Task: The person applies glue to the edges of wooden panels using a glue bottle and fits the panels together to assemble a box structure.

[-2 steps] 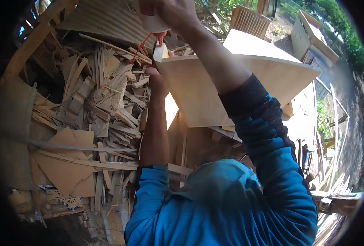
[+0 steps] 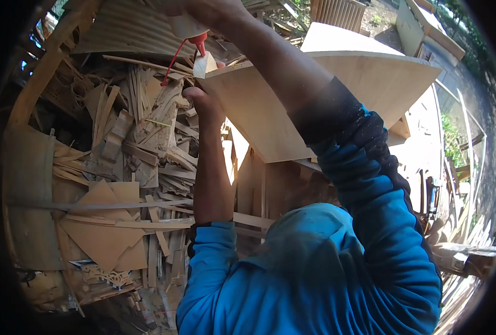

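Observation:
My right hand point(image 2: 217, 12), partly cut off by the top edge, grips a white glue bottle point(image 2: 187, 28) tipped nozzle down. Its red nozzle point(image 2: 200, 44) points at a small pale wood block point(image 2: 203, 64) at the left corner of a large pale wooden panel point(image 2: 259, 114). Whether the tip touches the block I cannot tell. A small red cap point(image 2: 164, 83) dangles from the bottle on a thin red strap. Below that corner my left hand point(image 2: 207, 106) holds the panel, its thumb to the left and a fingertip showing above the edge.
Wood scraps point(image 2: 164, 134) lie heaped at left, with thin brown board pieces point(image 2: 105, 223) lower down. A corrugated sheet point(image 2: 130, 30) slopes behind the heap. Far right stands a wooden box-like piece point(image 2: 426, 30); a slatted wooden piece point(image 2: 337, 14) is at the back.
The panel's left corner, both hands and the bottle sit a little higher and further left in the picture. The background has shifted too. Both grips look the same.

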### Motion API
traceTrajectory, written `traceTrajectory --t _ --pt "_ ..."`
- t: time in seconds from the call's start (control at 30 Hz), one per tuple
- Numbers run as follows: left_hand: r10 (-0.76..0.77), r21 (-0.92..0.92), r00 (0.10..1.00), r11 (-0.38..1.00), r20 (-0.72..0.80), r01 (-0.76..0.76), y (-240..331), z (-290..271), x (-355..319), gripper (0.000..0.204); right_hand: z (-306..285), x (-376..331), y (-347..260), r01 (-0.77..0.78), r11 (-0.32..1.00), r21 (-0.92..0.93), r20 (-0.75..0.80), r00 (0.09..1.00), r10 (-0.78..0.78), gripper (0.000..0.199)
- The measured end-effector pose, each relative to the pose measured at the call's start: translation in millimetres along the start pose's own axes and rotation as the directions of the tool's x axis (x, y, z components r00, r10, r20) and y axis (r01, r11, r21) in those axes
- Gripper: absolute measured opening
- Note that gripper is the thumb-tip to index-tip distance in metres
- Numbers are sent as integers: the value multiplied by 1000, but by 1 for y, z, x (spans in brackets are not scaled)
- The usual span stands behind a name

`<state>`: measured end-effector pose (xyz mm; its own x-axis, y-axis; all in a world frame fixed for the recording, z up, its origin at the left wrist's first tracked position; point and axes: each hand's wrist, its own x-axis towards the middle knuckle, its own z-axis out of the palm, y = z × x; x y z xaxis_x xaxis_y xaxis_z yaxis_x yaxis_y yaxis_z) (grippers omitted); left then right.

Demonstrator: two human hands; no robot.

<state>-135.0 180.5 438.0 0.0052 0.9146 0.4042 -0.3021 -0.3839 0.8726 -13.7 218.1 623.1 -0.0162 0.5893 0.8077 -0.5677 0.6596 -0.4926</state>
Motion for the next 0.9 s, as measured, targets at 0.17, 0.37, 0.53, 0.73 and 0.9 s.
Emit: traceTrajectory --t 0.17,0.37,0.53,0.73,0.9 --pt "-44 114 998 992 -48 49 -6 -1 7 112 -11 -20 -24 10 999 43 -87 996 -6 35" --pt "3 100 995 995 -96 7 1 17 1 111 -11 -18 -16 80 991 108 -125 990 -66 32" --pt "-78 -158 997 984 15 80 -27 -50 18 98 -4 -10 -26 65 997 49 22 998 -66 27" --pt "43 147 998 988 48 -49 -22 -8 11 83 -1 -9 -22 87 991 106 -56 995 -81 30" --pt "128 -124 969 987 211 -103 -50 -43 19 65 4 -5 -19 52 998 -43 -103 993 -56 28"
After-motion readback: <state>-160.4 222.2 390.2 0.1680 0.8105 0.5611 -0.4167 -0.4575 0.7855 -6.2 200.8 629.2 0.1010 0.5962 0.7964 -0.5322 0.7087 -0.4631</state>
